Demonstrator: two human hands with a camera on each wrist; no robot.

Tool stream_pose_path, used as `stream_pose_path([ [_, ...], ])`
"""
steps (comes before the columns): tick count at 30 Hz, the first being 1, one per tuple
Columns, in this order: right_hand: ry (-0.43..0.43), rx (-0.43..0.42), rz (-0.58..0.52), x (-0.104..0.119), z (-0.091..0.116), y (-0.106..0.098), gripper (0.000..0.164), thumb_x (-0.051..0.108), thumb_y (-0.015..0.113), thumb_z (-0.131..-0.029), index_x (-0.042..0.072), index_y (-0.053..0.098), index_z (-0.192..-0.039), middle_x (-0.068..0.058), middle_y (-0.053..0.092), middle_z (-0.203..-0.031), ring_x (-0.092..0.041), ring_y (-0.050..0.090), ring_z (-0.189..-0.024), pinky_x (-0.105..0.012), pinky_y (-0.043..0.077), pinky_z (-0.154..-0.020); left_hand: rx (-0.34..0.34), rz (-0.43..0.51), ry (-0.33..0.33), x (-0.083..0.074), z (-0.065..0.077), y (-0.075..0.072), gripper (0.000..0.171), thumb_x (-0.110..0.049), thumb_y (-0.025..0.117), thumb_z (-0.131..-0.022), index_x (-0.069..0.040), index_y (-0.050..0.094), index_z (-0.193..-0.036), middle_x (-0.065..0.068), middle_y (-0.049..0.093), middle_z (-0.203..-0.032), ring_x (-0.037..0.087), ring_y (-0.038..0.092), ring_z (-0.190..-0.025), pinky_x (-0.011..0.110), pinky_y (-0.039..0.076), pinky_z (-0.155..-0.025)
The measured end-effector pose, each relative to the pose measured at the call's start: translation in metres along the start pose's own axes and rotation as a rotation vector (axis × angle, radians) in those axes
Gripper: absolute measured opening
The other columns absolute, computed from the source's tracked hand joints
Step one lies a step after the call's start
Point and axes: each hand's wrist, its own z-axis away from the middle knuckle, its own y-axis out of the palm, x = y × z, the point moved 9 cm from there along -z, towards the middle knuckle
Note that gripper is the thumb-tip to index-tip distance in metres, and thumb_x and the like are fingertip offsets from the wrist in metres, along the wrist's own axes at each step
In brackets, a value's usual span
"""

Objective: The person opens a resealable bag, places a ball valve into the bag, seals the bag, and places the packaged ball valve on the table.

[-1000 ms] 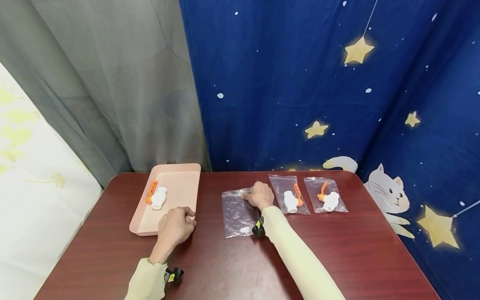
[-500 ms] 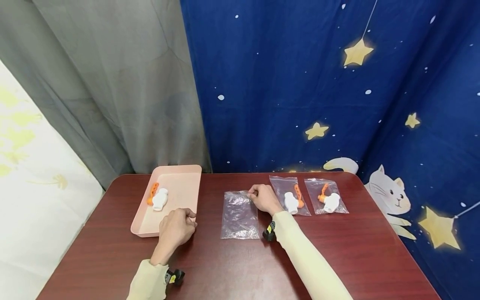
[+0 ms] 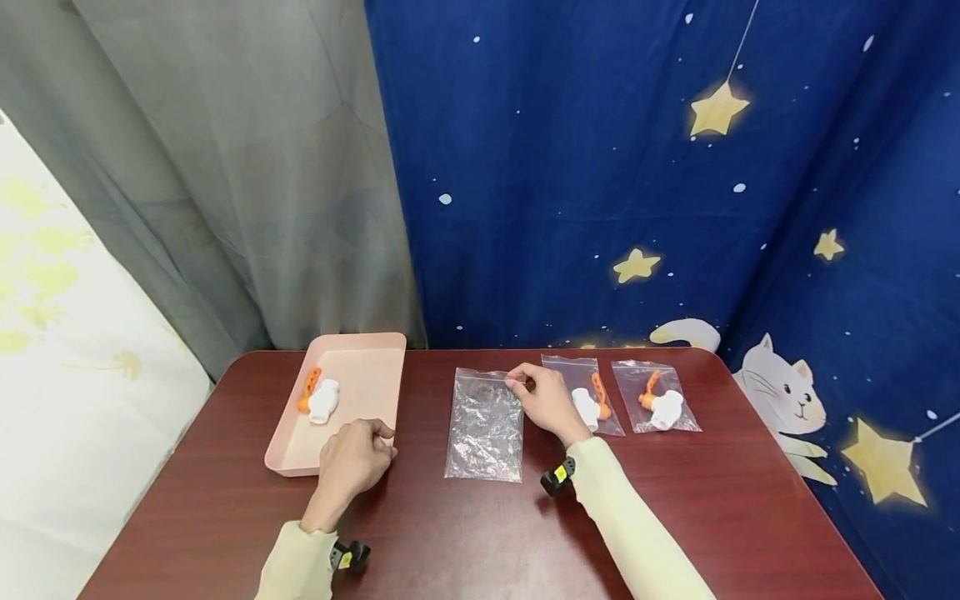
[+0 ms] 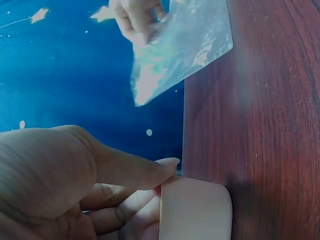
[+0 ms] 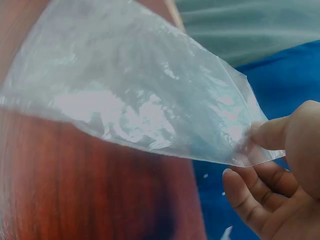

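Observation:
My right hand (image 3: 549, 402) pinches the top right corner of a clear zip bag (image 3: 484, 429) between thumb and fingers. In the right wrist view the bag (image 5: 125, 85) hangs slanted, its zip end raised above the table. Nothing shows inside it. My left hand (image 3: 352, 457) holds the near right rim of a pink tray (image 3: 367, 387); in the left wrist view the thumb lies over the tray's edge (image 4: 197, 205), fingers curled behind it. A white ball valve (image 3: 324, 402) with an orange handle lies in the tray's left part.
Two clear zip bags, each holding a white ball valve (image 3: 666, 410) with an orange handle, lie flat on the right. The nearer one is partly behind my right hand. The dark red table (image 3: 465, 542) ends at curtains (image 3: 525, 167) at the back.
My right hand has shifted from the bag's top to its right corner and has lifted that zip end, so the bag now tilts up. My left hand stays at the tray.

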Motion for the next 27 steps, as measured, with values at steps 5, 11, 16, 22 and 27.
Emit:
stream_pose_path([
  [5, -0.045, -0.021, -0.056, 0.014, 0.007, -0.013, 0.01, 0.026, 0.069, -0.099, 0.019, 0.075, -0.105, 0.003, 0.073, -0.087, -0.009, 0.059, -0.07, -0.028, 0.049, -0.068, 0.013, -0.001, 0.004, -0.001, 0.001, 0.0, 0.014, -0.016, 0.079, -0.081, -0.013, 0.077, -0.094, -0.006, 0.072, -0.074, 0.024, 0.069, -0.078, 0.04, 0.05, -0.063],
  [11, -0.071, -0.029, -0.105, 0.027, 0.017, -0.028, 0.012, 0.032, 0.07, -0.098, 0.024, 0.075, -0.105, 0.004, 0.066, -0.078, -0.011, 0.055, -0.067, -0.024, 0.045, -0.063, 0.012, 0.053, 0.016, -0.007, 0.003, -0.002, 0.018, -0.019, 0.08, -0.083, -0.009, 0.075, -0.098, -0.006, 0.068, -0.07, 0.014, 0.062, -0.071, 0.033, 0.047, -0.062],
  [16, -0.101, -0.028, -0.149, 0.035, 0.025, -0.043, 0.009, 0.032, 0.074, -0.096, 0.026, 0.076, -0.101, 0.005, 0.067, -0.078, -0.011, 0.056, -0.067, -0.022, 0.045, -0.06, -0.045, 0.112, 0.122, -0.027, 0.006, -0.009, 0.015, -0.021, 0.078, -0.088, -0.01, 0.075, -0.097, 0.0, 0.068, -0.08, 0.016, 0.06, -0.075, 0.032, 0.047, -0.069],
  [22, -0.148, 0.021, -0.174, 0.044, 0.035, -0.054, 0.007, 0.031, 0.077, -0.092, 0.028, 0.077, -0.099, 0.007, 0.071, -0.083, -0.01, 0.059, -0.07, -0.023, 0.048, -0.062, -0.109, 0.22, 0.269, -0.059, 0.012, -0.017, 0.012, -0.022, 0.077, -0.092, -0.013, 0.075, -0.098, -0.001, 0.068, -0.087, 0.018, 0.062, -0.078, 0.027, 0.052, -0.072],
  [27, -0.213, 0.092, -0.186, 0.056, 0.045, -0.059, 0.007, 0.032, 0.076, -0.093, 0.029, 0.077, -0.099, 0.009, 0.072, -0.088, -0.011, 0.058, -0.07, -0.025, 0.049, -0.062, -0.126, 0.349, 0.366, -0.086, 0.017, -0.028, 0.01, -0.025, 0.073, -0.097, -0.016, 0.076, -0.1, -0.004, 0.071, -0.089, 0.011, 0.065, -0.078, 0.026, 0.057, -0.071],
])
